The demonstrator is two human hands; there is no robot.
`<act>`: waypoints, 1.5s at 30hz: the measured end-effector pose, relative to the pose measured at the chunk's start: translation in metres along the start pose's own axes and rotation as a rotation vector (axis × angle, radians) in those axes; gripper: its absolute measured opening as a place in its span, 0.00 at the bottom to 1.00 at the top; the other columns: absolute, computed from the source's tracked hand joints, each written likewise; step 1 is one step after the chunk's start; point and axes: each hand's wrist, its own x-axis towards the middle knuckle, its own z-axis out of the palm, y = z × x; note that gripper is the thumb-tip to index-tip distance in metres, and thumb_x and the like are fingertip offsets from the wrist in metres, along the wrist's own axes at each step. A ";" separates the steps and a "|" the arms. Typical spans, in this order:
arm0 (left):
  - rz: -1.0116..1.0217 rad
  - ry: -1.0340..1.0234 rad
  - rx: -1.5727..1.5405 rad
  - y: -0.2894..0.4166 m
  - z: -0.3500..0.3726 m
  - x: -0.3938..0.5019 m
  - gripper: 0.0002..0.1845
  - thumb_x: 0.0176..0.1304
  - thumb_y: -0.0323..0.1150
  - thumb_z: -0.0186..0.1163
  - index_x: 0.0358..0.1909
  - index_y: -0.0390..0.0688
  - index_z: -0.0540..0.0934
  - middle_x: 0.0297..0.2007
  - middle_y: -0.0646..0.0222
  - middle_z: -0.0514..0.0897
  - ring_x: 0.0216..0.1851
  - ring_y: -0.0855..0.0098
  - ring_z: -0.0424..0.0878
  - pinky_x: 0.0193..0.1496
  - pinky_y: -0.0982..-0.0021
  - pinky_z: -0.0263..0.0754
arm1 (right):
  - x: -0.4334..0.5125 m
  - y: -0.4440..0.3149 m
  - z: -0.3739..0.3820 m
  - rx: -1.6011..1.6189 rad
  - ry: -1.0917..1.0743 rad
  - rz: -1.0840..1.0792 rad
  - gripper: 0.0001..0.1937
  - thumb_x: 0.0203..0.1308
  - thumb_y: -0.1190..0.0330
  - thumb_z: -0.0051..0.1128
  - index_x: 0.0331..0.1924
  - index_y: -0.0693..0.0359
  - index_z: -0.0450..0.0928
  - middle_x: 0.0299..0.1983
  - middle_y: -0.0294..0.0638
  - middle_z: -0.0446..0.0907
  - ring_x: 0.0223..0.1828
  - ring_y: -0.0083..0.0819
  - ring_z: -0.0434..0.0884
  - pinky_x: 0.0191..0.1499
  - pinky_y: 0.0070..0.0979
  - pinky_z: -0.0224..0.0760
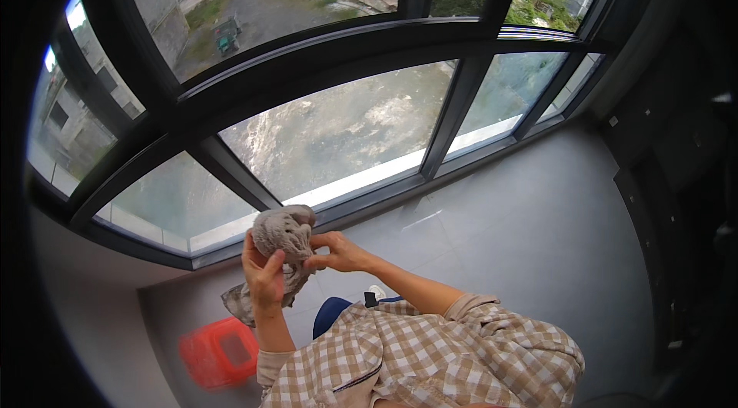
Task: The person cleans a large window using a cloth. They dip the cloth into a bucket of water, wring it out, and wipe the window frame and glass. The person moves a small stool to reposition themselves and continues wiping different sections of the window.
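Note:
A crumpled grey-beige cloth (282, 229), fluffy like towelling, is held up in front of the window's lower frame. My left hand (264, 278) grips it from the left, with the thumb pressed against its near side. On the right, my right hand (340, 252) pinches a gathered edge between thumb and fingers. More bunched fabric hangs below and between the hands, and a flat brownish flap (237, 301) sticks out beside my left wrist. Whether this flap belongs to the same cloth I cannot tell.
A red plastic tub (199, 350) stands on the grey tiled floor (507, 235) at lower left, partly behind my left arm. Dark-framed window panes (346, 125) span the front, their lower glass streaked and hazy. A pale wall (92, 304) rises at left; dark furniture or panelling (680, 177) lines the right.

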 end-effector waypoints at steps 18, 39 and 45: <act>-0.137 -0.097 -0.726 -0.033 -0.123 0.100 0.25 0.67 0.41 0.51 0.63 0.44 0.62 0.58 0.65 0.70 0.61 0.67 0.65 0.62 0.65 0.64 | 0.124 -0.064 -0.021 1.191 0.329 0.213 0.16 0.66 0.60 0.47 0.42 0.66 0.73 0.37 0.40 0.77 0.40 0.26 0.77 0.44 0.27 0.73; 0.098 -0.225 0.811 -0.030 -0.153 0.158 0.30 0.48 0.24 0.67 0.55 0.38 0.70 0.53 0.62 0.75 0.53 0.67 0.72 0.58 0.67 0.65 | 0.113 0.020 -0.101 -0.650 0.711 -0.041 0.08 0.56 0.66 0.57 0.38 0.55 0.83 0.47 0.36 0.79 0.47 0.35 0.77 0.44 0.30 0.71; -0.215 -0.267 0.180 -0.037 -0.104 0.167 0.27 0.56 0.29 0.63 0.58 0.39 0.67 0.55 0.62 0.73 0.53 0.69 0.73 0.57 0.68 0.70 | 0.099 0.034 -0.118 0.010 0.714 0.257 0.21 0.65 0.59 0.51 0.58 0.59 0.70 0.54 0.40 0.74 0.51 0.27 0.74 0.53 0.26 0.66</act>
